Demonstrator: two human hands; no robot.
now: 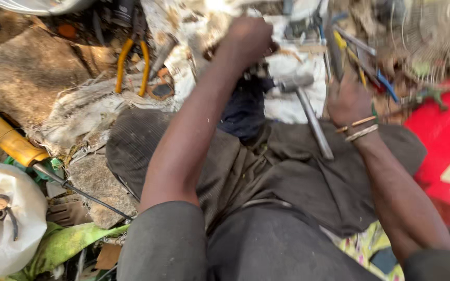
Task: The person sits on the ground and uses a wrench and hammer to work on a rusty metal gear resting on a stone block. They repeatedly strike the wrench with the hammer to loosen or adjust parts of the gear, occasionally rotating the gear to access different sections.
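- Head view showed a small dark metal part [259,67], blurred, at the far edge of the person's lap, just beyond a dark blue cloth [246,106]; what kind of part it was could not be told.
- Left hand [248,39] was closed in a fist over that part, gripping it or something on it from above.
- Right hand [347,99] looked curled shut near the top of a steel hammer [308,104], whose handle ran down across the lap; motion blur hid whether the fingers actually held it.
- Judging by this, the work on the part looked mid-way, with nothing visibly freed or finished.
- Orange-handled pliers [131,65] lay well apart on the littered ground, and a red casing [444,135] sat to the right.
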